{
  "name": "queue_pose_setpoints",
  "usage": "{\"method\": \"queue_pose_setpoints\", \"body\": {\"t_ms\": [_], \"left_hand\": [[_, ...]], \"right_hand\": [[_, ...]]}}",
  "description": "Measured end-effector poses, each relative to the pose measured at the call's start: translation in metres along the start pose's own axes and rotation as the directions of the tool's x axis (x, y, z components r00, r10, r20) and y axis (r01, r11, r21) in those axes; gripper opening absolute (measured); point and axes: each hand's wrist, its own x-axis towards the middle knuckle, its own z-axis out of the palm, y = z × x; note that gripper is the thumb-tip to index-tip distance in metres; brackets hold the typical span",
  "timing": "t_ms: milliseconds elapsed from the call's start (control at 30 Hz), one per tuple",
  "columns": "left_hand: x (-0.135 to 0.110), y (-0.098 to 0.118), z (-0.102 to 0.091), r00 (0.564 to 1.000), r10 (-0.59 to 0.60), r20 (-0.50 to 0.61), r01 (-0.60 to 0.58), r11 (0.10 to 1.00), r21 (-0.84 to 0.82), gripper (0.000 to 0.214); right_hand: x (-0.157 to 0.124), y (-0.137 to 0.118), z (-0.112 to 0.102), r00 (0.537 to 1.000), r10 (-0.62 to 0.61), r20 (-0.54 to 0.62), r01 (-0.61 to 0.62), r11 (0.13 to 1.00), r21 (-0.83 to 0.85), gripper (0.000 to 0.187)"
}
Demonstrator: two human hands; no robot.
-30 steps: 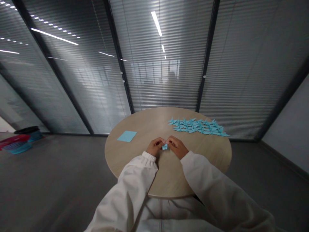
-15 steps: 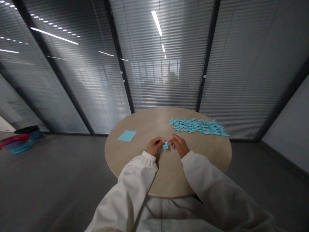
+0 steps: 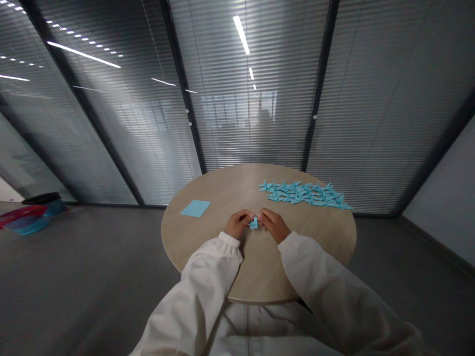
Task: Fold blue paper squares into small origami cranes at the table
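Observation:
A small folded piece of blue paper is between my two hands, over the middle of the round table. My left hand pinches its left side between thumb and fingers. From the right, my right hand closes its fingertips on the paper's other side. The fingers cover much of the paper, so its exact shape is hard to see. Rows of folded blue paper cranes lie at the back right of the table. To the left rests a flat square sheet of blue paper.
The round wooden table has its near edge against my lap. Behind it stands a glass partition with blinds and dark frames. Red, blue and black baskets sit on the floor at far left.
My right hand has moved slightly left, bringing its fingertips in against the folded paper. My left hand and the things on the table have stayed put.

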Motion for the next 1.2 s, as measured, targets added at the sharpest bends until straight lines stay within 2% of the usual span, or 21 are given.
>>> {"method": "queue_pose_setpoints", "body": {"t_ms": [133,233,333,433,567,767,833,967,1067,1100,1133,1200], "left_hand": [[0.000,-0.002,0.000,0.999,0.053,0.005,-0.053,0.996,0.069,0.041],[-0.002,-0.002,0.001,0.999,0.047,-0.006,-0.046,0.996,0.072,0.039],[-0.004,-0.001,0.001,1.000,-0.012,-0.019,0.012,0.999,-0.032,0.043],[-0.005,0.000,-0.002,0.997,-0.070,0.014,0.071,0.987,-0.142,0.046],[-0.004,-0.002,-0.005,0.994,-0.104,0.020,0.106,0.981,-0.162,0.046],[-0.003,-0.010,-0.003,0.978,-0.205,0.031,0.205,0.930,-0.305,0.055],[-0.002,-0.011,-0.005,0.980,-0.199,-0.011,0.186,0.931,-0.316,0.055],[-0.001,-0.008,-0.007,0.987,-0.114,-0.115,0.082,0.965,-0.251,0.050],[-0.002,-0.006,-0.005,0.992,-0.077,-0.096,0.056,0.977,-0.207,0.042],[-0.002,-0.006,-0.004,0.994,-0.074,-0.077,0.057,0.978,-0.200,0.041],[-0.002,-0.006,-0.003,0.996,-0.070,-0.062,0.057,0.979,-0.195,0.039],[-0.003,-0.006,-0.002,0.997,-0.057,-0.055,0.046,0.980,-0.193,0.039]], "right_hand": [[0.001,0.000,0.001,0.997,-0.074,-0.010,0.073,0.992,-0.105,0.018],[0.001,-0.001,0.000,0.991,-0.134,-0.029,0.128,0.980,-0.155,0.016],[0.002,-0.002,-0.001,0.984,-0.151,-0.093,0.134,0.977,-0.169,0.017],[0.003,-0.002,-0.001,0.983,-0.139,-0.122,0.117,0.978,-0.174,0.016],[0.003,-0.002,0.002,0.975,-0.167,-0.146,0.135,0.968,-0.210,0.015],[0.001,0.001,0.006,0.950,-0.247,-0.189,0.175,0.927,-0.330,0.016],[0.000,0.001,0.006,0.954,-0.246,-0.173,0.176,0.923,-0.342,0.016],[-0.001,0.000,0.004,0.969,-0.218,-0.115,0.174,0.935,-0.308,0.020],[0.002,0.003,0.002,0.950,-0.145,-0.276,0.083,0.971,-0.224,0.016],[0.003,0.005,0.002,0.940,-0.111,-0.322,0.051,0.980,-0.191,0.021],[0.004,0.007,0.002,0.942,-0.082,-0.327,0.028,0.986,-0.166,0.027],[0.006,0.012,0.003,0.971,-0.045,-0.234,0.011,0.989,-0.147,0.024]]}}
